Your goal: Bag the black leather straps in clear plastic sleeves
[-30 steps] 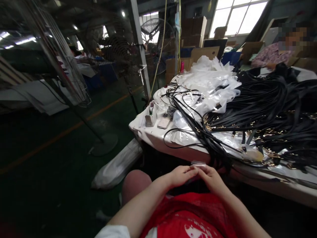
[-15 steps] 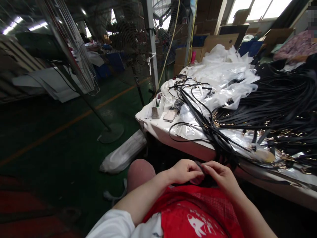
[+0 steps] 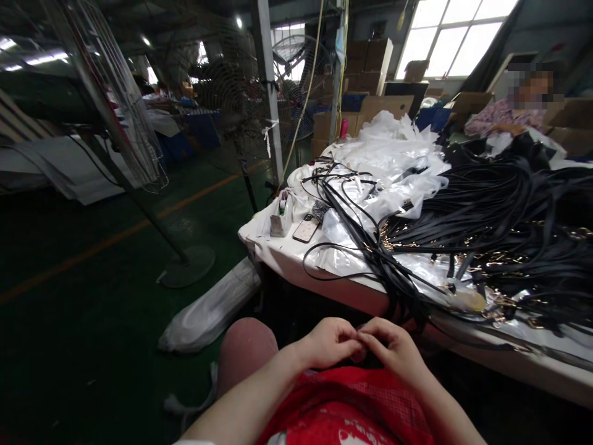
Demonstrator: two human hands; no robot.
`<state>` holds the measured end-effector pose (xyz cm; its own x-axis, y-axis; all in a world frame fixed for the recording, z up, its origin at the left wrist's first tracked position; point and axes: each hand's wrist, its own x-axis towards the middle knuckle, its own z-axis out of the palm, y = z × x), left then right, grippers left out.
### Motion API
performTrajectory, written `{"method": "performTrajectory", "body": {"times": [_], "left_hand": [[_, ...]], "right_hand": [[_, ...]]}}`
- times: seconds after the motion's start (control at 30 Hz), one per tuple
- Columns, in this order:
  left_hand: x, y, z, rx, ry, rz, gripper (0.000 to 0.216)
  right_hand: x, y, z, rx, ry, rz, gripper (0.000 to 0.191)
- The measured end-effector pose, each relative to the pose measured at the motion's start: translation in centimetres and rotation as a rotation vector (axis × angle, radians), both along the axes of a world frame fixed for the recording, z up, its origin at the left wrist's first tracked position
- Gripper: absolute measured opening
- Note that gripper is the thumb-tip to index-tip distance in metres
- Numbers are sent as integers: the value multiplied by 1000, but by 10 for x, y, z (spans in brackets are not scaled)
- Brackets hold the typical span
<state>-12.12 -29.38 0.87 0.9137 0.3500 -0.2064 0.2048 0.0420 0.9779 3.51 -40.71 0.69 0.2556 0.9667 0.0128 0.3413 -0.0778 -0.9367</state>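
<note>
My left hand (image 3: 327,342) and my right hand (image 3: 393,346) meet fingertip to fingertip just below the table's front edge, over my lap in a red garment (image 3: 347,408). Both hands have their fingers curled in a pinch on something small that I cannot make out. Directly above them a bundle of black straps (image 3: 398,278) hangs over the table edge. A big heap of black straps with gold metal fittings (image 3: 509,216) covers the right of the table.
The white-covered table (image 3: 287,256) holds a pile of clear plastic bags (image 3: 393,154), a phone (image 3: 306,230) and a small box (image 3: 278,224). A standing fan (image 3: 139,161) is on the green floor at left. A wrapped white roll (image 3: 208,312) lies beside the table. Another person (image 3: 504,114) sits far right.
The view has swung about between frames. The clear plastic piece seen between my fingertips a second ago no longer shows; my hands stay together, fingers now more tightly closed.
</note>
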Motion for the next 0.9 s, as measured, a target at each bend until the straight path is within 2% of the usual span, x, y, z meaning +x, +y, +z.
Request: {"method": "performTrajectory", "body": {"times": [0.13, 0.27, 0.33, 0.43, 0.57, 0.63, 0.7, 0.8, 0.9], "left_hand": [[-1, -1, -2, 61, -26, -51, 19], [0, -5, -8, -55, 52, 26, 18], [-1, -4, -12, -87, 63, 29, 19], [-4, -1, -15, -99, 62, 55, 25], [-8, 1, -10, -72, 37, 57, 34], [-10, 0, -9, -35, 30, 32, 37], [-10, -2, -12, -19, 44, 45, 36], [-11, -3, -21, -75, 73, 71, 37], [-13, -4, -28, -127, 64, 70, 39]], "right_hand": [[-8, 3, -6, -15, -54, -74, 29], [-12, 10, -12, -21, -52, -177, 39], [-13, 12, -10, -22, -24, -145, 34], [-15, 13, -8, -29, 15, -6, 20], [-14, 16, -10, -93, -120, 12, 29], [3, 23, -7, -108, -225, 30, 29], [36, 36, 2, -120, -378, -5, 18], [99, 56, 18, -167, -644, -253, 24], [140, 69, 26, -231, -743, -326, 17]]}}
